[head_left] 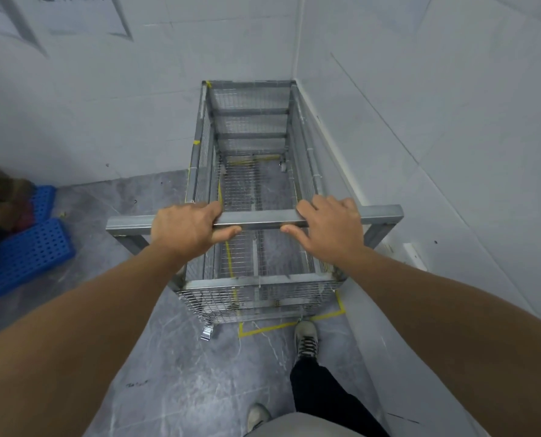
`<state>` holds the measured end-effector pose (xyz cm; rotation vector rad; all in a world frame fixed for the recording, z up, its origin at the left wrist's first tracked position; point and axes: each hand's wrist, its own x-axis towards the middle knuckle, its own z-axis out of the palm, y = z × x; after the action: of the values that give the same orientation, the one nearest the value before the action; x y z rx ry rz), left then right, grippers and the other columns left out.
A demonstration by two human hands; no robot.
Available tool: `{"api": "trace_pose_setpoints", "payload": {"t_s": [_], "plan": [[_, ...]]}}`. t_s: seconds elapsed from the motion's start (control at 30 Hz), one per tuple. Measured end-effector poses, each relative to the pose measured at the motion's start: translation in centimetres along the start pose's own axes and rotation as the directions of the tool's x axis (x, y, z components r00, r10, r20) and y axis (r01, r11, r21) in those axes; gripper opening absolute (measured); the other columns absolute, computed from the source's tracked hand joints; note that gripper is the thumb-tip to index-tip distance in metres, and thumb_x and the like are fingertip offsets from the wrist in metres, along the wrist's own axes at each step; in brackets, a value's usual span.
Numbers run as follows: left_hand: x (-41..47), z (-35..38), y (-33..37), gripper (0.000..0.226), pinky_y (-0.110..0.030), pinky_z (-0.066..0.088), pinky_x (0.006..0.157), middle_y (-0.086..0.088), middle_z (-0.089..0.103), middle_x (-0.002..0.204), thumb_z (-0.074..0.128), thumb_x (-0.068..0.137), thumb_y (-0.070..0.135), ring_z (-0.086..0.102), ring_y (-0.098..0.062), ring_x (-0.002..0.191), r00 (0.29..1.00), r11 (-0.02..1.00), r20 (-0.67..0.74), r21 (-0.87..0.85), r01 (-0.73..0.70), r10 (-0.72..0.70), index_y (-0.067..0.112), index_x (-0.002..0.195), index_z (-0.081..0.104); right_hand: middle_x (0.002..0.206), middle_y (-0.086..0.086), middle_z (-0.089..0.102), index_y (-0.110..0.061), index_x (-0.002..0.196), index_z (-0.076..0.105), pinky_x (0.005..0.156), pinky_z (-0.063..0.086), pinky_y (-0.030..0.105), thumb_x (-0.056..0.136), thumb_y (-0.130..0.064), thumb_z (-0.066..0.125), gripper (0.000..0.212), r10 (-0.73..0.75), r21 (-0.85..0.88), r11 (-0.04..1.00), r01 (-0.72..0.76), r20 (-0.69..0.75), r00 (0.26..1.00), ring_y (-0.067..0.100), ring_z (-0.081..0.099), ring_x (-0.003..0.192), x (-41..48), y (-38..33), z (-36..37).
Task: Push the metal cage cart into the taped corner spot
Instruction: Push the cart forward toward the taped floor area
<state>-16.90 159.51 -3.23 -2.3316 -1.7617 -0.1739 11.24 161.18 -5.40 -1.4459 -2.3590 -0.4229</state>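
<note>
The metal cage cart [250, 197] stands in the corner where 2 pale walls meet, its far end against the back wall [105, 115] and its right side running just beside the right wall [436, 137]. Its mesh basket is empty, and the grey floor [174, 373] shows through the wire bottom. Yellow tape [272, 326] marks a rectangle on the floor; the near corner of that outline sticks out from under the cart's near end, and another yellow strip is visible through the mesh along the left side. A caster [207, 332] shows at the cart's near-left corner.

The left hand [188, 230] and the right hand [329, 228] are both clamped on the square steel handle bar [259, 219], fingers over the top, thumbs under the near edge. 1 shoe [307, 339] is planted just behind the cart by the tape. At the left, blue perforated crates [26, 253] lie on the floor, well apart from the cart.
</note>
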Motion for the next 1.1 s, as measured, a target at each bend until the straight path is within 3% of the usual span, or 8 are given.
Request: {"api": "trace_pose_setpoints", "payload": {"t_s": [0.17, 0.33, 0.5, 0.73, 1.0, 1.1], "plan": [[0.18, 0.49, -0.07, 0.062, -0.026, 0.031, 0.045, 0.005, 0.051, 0.061, 0.020, 0.076, 0.084, 0.048, -0.018, 0.050, 1.000, 1.000, -0.024, 0.008, -0.004, 0.004, 0.024, 0.075, 0.038, 0.078, 0.001, 0.057, -0.020, 0.089, 0.056, 0.070, 0.037, 0.039, 0.092, -0.071, 0.033, 0.056, -0.002, 0.007, 1.000, 0.002, -0.004, 1.000, 0.024, 0.053, 0.069, 0.00, 0.36, 0.15], [0.14, 0.13, 0.16, 0.062, -0.021, 0.019, 0.042, 0.007, 0.048, 0.057, 0.020, 0.078, 0.084, 0.045, -0.017, 0.046, 0.999, 1.000, -0.037, 0.018, -0.021, 0.021, 0.025, 0.072, 0.037, 0.076, 0.001, 0.056, -0.020, 0.086, 0.055, 0.068, 0.037, 0.038, 0.093, -0.071, 0.029, 0.058, -0.008, -0.004, 1.000, 0.008, -0.009, 1.000, 0.025, 0.053, 0.068, 0.05, 0.38, 0.29], [0.12, 0.14, 0.36, 0.062, -0.023, 0.019, 0.041, 0.005, 0.053, 0.061, 0.021, 0.077, 0.084, 0.048, -0.017, 0.048, 1.000, 1.000, -0.023, 0.006, -0.018, 0.018, 0.024, 0.074, 0.037, 0.073, 0.002, 0.055, -0.019, 0.084, 0.055, 0.064, 0.035, 0.035, 0.092, -0.069, 0.038, 0.054, -0.046, -0.007, 0.999, 0.046, -0.037, 0.998, 0.024, 0.052, 0.064, 0.11, 0.75, 0.31], [0.19, 0.74, 0.22, 0.074, -0.023, 0.026, 0.043, 0.005, 0.049, 0.057, 0.015, 0.074, 0.086, 0.047, -0.018, 0.045, 0.999, 1.000, -0.038, -0.010, 0.005, -0.006, 0.020, 0.075, 0.049, 0.073, 0.002, 0.055, -0.018, 0.083, 0.054, 0.063, 0.036, 0.036, 0.092, -0.068, 0.040, 0.052, -0.048, 0.006, 0.999, 0.048, -0.054, 0.997, 0.024, 0.053, 0.064, 0.12, 0.82, 0.37], [0.18, 0.21, 0.46, 0.078, -0.026, 0.024, 0.045, 0.003, 0.054, 0.063, 0.009, 0.070, 0.087, 0.049, -0.020, 0.051, 1.000, 1.000, 0.001, -0.008, 0.028, -0.028, 0.020, 0.078, 0.046, 0.076, 0.002, 0.058, -0.019, 0.087, 0.057, 0.066, 0.040, 0.037, 0.091, -0.069, 0.039, 0.054, -0.022, 0.019, 1.000, 0.022, 0.004, 1.000, 0.024, 0.056, 0.068, 0.14, 0.62, -0.13], [0.27, 0.04, 0.40, 0.069, -0.028, 0.028, 0.048, 0.004, 0.050, 0.064, 0.016, 0.073, 0.086, 0.047, -0.021, 0.053, 0.999, 0.999, 0.023, -0.011, 0.034, -0.034, 0.021, 0.077, 0.041, 0.077, 0.001, 0.058, -0.020, 0.088, 0.055, 0.067, 0.038, 0.037, 0.091, -0.070, 0.037, 0.053, -0.013, 0.022, 1.000, 0.012, 0.029, 0.999, 0.024, 0.055, 0.069, 0.26, 0.46, -0.21]]}}
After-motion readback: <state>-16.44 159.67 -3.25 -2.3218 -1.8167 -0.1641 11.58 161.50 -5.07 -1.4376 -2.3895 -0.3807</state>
